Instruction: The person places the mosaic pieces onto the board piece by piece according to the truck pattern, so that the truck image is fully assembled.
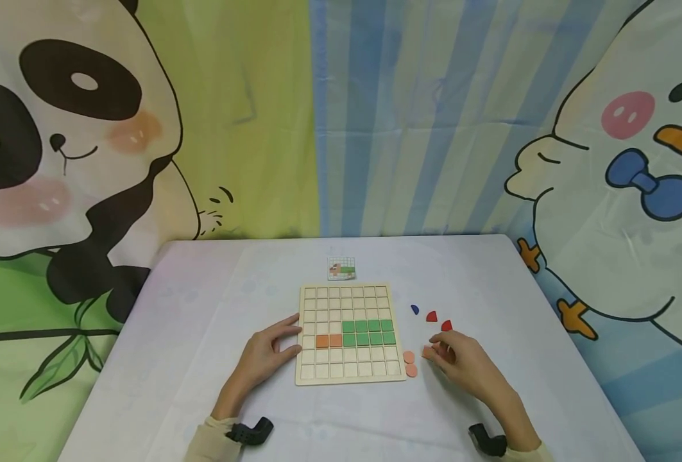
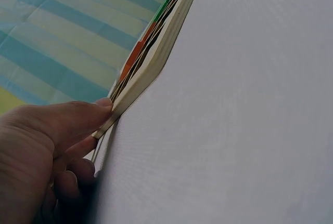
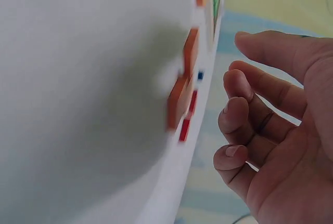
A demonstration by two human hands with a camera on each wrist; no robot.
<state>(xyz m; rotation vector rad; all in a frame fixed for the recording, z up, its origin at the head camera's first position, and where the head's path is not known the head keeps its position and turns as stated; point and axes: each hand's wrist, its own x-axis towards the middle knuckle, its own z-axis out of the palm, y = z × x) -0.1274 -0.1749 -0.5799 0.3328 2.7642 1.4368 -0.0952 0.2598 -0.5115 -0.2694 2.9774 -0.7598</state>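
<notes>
A pale gridded board lies on the table, holding several green squares and two orange squares. My left hand touches the board's left edge with thumb and fingers extended; the left wrist view shows the thumb at that edge. Right of the board, my right hand hovers over the loose pieces. In the right wrist view its thumb and bent fingers stand apart with nothing between them, beside orange pieces. Two orange discs lie by the board's right edge.
Two red pieces and a small blue piece lie beyond my right hand. Behind the board is a small picture card. A white cloth covers the table, with printed curtains behind it.
</notes>
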